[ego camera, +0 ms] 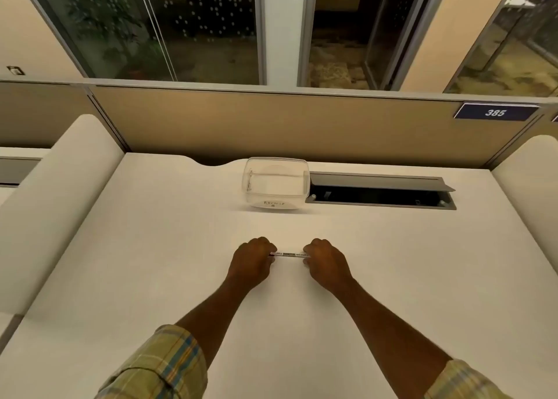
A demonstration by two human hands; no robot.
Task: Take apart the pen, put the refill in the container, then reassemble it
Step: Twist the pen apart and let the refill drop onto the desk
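A white pen [289, 254] with dark print lies level between my two hands over the middle of the white desk [151, 247]. My left hand [252, 261] is closed on its left end and my right hand [324, 262] is closed on its right end, so both ends are hidden. A clear plastic container [276, 184] with a handwritten label stands farther back on the desk, well beyond the hands. Something small and thin lies against its left inner wall; I cannot tell what it is.
A grey cable hatch [380, 191] stands open just right of the container. A tan partition [271, 126] with a "385" sign [495, 112] closes off the back. White rounded side dividers [60, 202] flank the desk left and right.
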